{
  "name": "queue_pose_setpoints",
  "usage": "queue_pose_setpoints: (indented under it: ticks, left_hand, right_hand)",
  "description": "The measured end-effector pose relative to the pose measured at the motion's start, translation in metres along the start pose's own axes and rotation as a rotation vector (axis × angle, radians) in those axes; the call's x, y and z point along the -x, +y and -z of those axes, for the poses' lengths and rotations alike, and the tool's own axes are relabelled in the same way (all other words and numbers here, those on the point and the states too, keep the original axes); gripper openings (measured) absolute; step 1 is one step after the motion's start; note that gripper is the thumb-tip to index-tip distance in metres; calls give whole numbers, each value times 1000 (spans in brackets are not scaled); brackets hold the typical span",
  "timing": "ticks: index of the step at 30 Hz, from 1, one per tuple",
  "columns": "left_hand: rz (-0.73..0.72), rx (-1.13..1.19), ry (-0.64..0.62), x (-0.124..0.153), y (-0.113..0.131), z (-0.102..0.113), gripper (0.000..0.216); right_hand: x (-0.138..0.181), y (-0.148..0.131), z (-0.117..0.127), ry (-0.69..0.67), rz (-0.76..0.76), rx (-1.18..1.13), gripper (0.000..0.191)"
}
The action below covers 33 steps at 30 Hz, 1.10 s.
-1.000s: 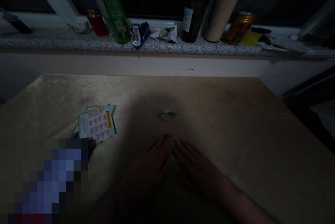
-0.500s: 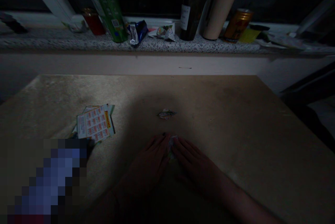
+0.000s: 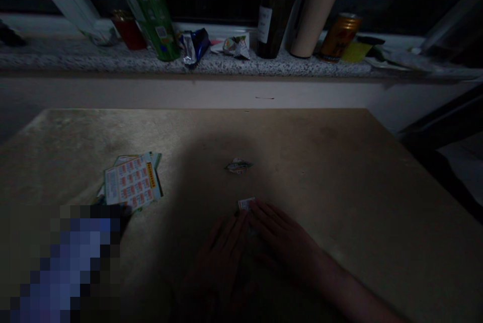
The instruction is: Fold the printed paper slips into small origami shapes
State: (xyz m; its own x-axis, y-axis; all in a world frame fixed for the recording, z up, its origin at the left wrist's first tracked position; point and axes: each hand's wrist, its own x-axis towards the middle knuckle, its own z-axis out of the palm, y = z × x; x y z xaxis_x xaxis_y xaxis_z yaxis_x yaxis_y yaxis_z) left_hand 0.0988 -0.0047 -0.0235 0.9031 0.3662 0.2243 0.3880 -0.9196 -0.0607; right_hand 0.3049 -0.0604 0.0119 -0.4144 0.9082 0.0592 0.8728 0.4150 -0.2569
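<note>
A small piece of printed paper (image 3: 245, 204) lies on the table, its lower part covered by my fingers. My right hand (image 3: 277, 225) rests on its right side with fingers stretched out flat. My left hand (image 3: 222, 247) lies flat on the lower left, its fingertips touching the paper's lower part. Further back sits a small folded paper (image 3: 238, 165), pointed at both ends, apart from both hands. To the left is a loose stack of printed cards (image 3: 130, 182) with red boxes in rows. Deep shadow blurs details around my hands.
A stone windowsill (image 3: 222, 67) runs behind the table (image 3: 320, 162). On it stand a green container (image 3: 151, 16), a dark bottle (image 3: 268, 26), a cardboard tube (image 3: 315, 16), an orange can (image 3: 339, 38) and crumpled wrappers (image 3: 194, 46). A pixelated blue patch covers the lower left.
My left hand has drawn down and toward me, uncovering the paper's top edge. My right hand stays nearly in place. The whole view has shifted slightly.
</note>
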Motion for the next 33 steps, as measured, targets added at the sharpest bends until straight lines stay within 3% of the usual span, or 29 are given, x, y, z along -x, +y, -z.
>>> queue_pose_setpoints:
  ticks: [12,16,19,22,25,29,33]
  left_hand:
    - [10,9,29,0,2,0,78]
    - [92,48,-44,-1,6,2,83]
    - [28,52,33,1,2,-4,82]
    - [-2,78,-1,2,-4,-5,80]
    - [-4,86,-51,-2,-4,6,79]
    - [99,99,-149,-8,3,28,70]
    - [125,127,-162,-11,7,35,70]
  right_hand:
    - [1,5,-1,19,-22,84,61]
    - [1,4,-1,41,-46,89,62]
    - [1,4,-1,48,-63,90,62]
    - [0,2,-2,54,-74,100,62]
    - [1,0,-1,44,-79,110,61]
    - [1,-1,1,9,-61,118,63]
    - [1,0,1,5,-61,139,65]
